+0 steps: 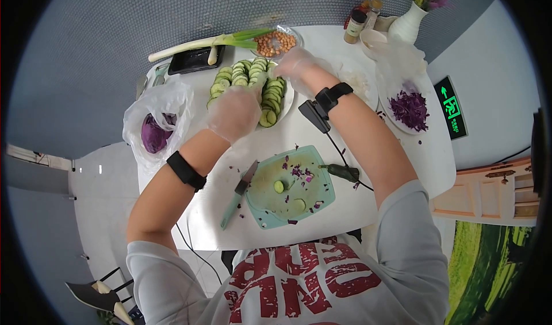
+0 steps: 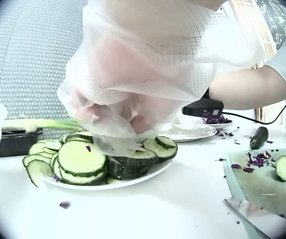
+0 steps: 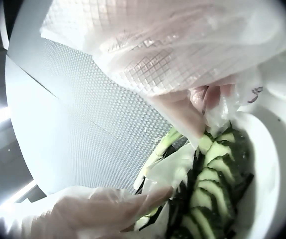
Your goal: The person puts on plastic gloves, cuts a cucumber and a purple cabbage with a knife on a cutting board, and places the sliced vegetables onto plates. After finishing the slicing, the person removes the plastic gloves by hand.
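Both hands wear clear plastic gloves and work at a white plate of overlapping cucumber slices. My left hand reaches over the near side of the plate; in the right wrist view its fingers lie fairly straight along the slices. From the far right, my right hand pinches with thumb and fingers at the far end of a row of cucumber slices. Loose glove plastic covers part of the left fingertips in the left wrist view.
Nearer the body lie a green cutting board with cucumber and cabbage scraps, a knife and a cucumber piece. Chickpeas, a leek and a black tray stand behind. Shredded purple cabbage is right, bagged cabbage left.
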`<state>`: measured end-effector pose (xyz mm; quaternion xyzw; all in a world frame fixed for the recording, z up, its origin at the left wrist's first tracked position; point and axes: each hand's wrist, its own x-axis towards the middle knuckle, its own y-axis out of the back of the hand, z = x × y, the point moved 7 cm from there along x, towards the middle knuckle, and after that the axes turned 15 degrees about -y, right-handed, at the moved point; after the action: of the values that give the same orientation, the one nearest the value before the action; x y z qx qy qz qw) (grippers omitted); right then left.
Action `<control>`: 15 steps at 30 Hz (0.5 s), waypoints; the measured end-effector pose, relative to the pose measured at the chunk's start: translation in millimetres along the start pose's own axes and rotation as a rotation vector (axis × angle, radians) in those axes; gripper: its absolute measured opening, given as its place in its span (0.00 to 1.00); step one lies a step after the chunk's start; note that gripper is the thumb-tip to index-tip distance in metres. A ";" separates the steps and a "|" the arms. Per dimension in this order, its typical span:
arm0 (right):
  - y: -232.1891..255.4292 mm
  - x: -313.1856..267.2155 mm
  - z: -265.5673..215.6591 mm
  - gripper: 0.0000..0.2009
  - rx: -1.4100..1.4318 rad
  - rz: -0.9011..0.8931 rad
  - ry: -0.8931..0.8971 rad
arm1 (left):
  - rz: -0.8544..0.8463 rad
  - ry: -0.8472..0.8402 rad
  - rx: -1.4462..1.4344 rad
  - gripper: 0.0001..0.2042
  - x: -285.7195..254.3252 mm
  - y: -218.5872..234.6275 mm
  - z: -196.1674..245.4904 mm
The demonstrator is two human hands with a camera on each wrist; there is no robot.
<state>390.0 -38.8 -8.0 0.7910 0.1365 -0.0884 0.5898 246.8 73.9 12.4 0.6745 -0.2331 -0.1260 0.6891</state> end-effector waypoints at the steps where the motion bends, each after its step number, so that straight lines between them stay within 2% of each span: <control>1: -1.9 2.8 -1.6 0.24 0.003 0.001 -0.002 | -0.001 -0.003 0.001 0.16 0.1 -4.1 -1.1; 3: -7.1 7.9 -3.4 0.24 -0.169 0.065 -0.019 | 0.024 0.049 -0.020 0.16 -1.3 -5.9 -4.8; 4: -11.0 10.4 -2.2 0.24 -0.167 0.067 -0.019 | 0.025 0.047 -0.017 0.16 -2.5 -4.2 -3.9; 7: -7.1 9.7 1.8 0.25 -0.039 0.079 -0.071 | 0.054 -0.006 0.004 0.14 -2.8 6.5 3.8; 9: -9.6 3.4 5.0 0.21 0.042 -0.014 -0.135 | 0.038 -0.012 0.014 0.14 -1.9 7.3 5.5; 10: -5.5 -5.4 7.7 0.22 0.154 -0.020 -0.165 | 0.044 -0.011 0.023 0.14 -2.0 7.3 5.4; 13: -7.6 -3.3 3.3 0.23 0.083 -0.039 -0.123 | 0.055 -0.009 0.018 0.15 0.2 16.5 11.3; 15: -11.5 3.7 5.2 0.23 0.084 -0.020 -0.089 | -0.123 0.139 -0.072 0.14 -2.3 13.3 8.9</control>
<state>389.9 -40.3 -21.1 0.8089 0.1140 -0.1350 0.5608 238.6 68.1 25.0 0.6694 -0.1382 -0.1293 0.7184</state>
